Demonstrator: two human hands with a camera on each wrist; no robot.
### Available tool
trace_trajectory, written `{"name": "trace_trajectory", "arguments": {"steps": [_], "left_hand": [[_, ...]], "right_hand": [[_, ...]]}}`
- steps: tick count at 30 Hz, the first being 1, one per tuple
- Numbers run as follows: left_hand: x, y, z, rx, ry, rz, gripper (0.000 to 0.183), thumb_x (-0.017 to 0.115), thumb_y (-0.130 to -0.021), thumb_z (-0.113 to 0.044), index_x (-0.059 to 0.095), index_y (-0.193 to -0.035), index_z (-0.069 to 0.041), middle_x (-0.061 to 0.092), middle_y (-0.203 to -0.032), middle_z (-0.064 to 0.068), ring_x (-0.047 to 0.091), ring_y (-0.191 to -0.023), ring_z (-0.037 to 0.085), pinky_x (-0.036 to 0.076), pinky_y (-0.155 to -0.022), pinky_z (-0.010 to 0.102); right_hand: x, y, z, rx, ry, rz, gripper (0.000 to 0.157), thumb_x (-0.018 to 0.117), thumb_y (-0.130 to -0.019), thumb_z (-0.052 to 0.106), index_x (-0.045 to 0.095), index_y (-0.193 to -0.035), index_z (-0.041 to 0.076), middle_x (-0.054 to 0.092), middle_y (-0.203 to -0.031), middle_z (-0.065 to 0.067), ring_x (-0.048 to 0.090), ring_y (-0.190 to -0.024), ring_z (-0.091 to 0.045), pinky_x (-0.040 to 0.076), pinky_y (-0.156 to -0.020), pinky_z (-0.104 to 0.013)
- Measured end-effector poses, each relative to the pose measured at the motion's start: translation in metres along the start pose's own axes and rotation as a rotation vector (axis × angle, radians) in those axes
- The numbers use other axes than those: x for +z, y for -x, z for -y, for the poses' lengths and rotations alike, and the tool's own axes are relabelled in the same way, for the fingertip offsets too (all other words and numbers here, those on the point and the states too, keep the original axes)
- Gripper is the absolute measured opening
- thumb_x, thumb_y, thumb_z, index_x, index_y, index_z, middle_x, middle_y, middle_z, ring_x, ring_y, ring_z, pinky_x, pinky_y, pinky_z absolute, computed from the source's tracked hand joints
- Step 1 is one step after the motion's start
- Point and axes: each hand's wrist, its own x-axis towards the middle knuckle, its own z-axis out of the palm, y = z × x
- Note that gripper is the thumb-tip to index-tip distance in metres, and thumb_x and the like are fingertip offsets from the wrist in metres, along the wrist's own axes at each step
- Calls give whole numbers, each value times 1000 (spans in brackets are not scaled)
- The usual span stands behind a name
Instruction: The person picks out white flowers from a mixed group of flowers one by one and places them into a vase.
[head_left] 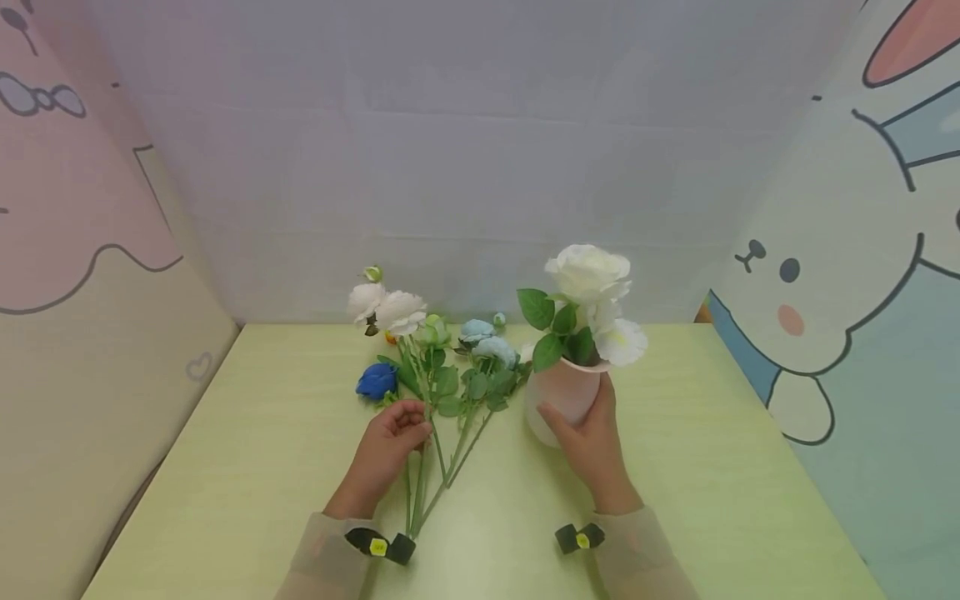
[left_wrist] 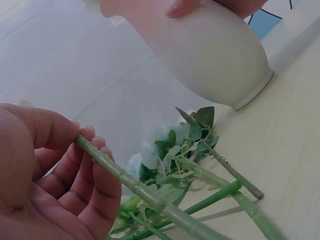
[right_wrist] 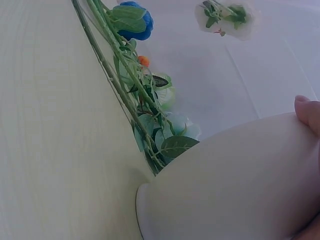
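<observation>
My left hand (head_left: 393, 442) pinches the green stem (left_wrist: 130, 181) of a white artificial flower spray between thumb and fingertips. Its pale blooms (head_left: 400, 312) and a small bud stand raised above the other flowers. My right hand (head_left: 592, 437) grips the side of a pinkish-white vase (head_left: 566, 392), thumb on the near wall and fingers round the right. In the left wrist view the vase leans, its base at the table. A white rose (head_left: 590, 273) with dark green leaves and another white bloom (head_left: 621, 340) stand in the vase mouth.
Between the hands lie a blue flower (head_left: 377, 381), light blue flowers (head_left: 493, 350) and a pale green bloom (head_left: 432, 331), stems pointing toward me on the pale yellow table (head_left: 712, 467). A small orange piece (right_wrist: 144, 61) shows among them. Cloth walls (head_left: 480, 167) surround the table.
</observation>
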Motion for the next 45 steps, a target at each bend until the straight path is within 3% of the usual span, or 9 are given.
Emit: {"name": "trace_trajectory", "arguments": {"steps": [9,16,23,31,35,40,45], "left_hand": [[3,3,-5,17,-67,-19,26,66,-98,-1,61,-123,6,63,-100,9,64,-85,18,55,-72,28],[7,6,-11,26,-53,-33,24,66,-96,2,60,-119,8,62,-97,11,64,-81,18,55,-69,29],[12,7,-17,21,-19,-4,26,66,-93,7,56,-117,8,63,-94,14,67,-77,23,60,-68,34],[16,9,-23,26,13,3,30,68,-94,6,56,-121,4,64,-97,15,70,-86,26,62,-71,38],[16,9,-27,39,29,16,28,68,-93,6,55,-118,5,65,-101,18,70,-90,28,62,-75,39],[18,10,-34,56,26,-33,23,67,-88,10,56,-106,3,64,-108,21,69,-90,27,62,-76,38],[19,13,-41,61,1,-70,23,65,-87,11,53,-104,1,64,-110,19,69,-90,29,61,-77,41]], "right_hand": [[-1,0,0,7,3,2,95,83,-86,9,21,-158,1,39,-141,-27,48,-120,-39,39,-101,-54],[-1,1,2,6,5,7,95,82,-87,9,20,-158,1,38,-142,-27,48,-121,-40,38,-102,-55],[-1,0,2,7,6,6,95,82,-86,8,20,-158,-1,39,-141,-26,48,-121,-39,39,-101,-55],[4,-5,-41,-3,11,-10,102,85,-86,15,18,-162,13,38,-145,-18,47,-123,-33,38,-102,-53],[3,-5,-38,-15,13,-6,100,85,-87,19,19,-162,15,39,-144,-17,48,-122,-31,39,-102,-52],[2,-5,-40,-11,10,-3,98,85,-87,21,21,-161,15,39,-143,-16,48,-122,-31,39,-101,-53],[4,-6,-44,-6,12,-9,99,86,-85,16,21,-161,14,39,-143,-18,48,-122,-32,39,-102,-53]]}}
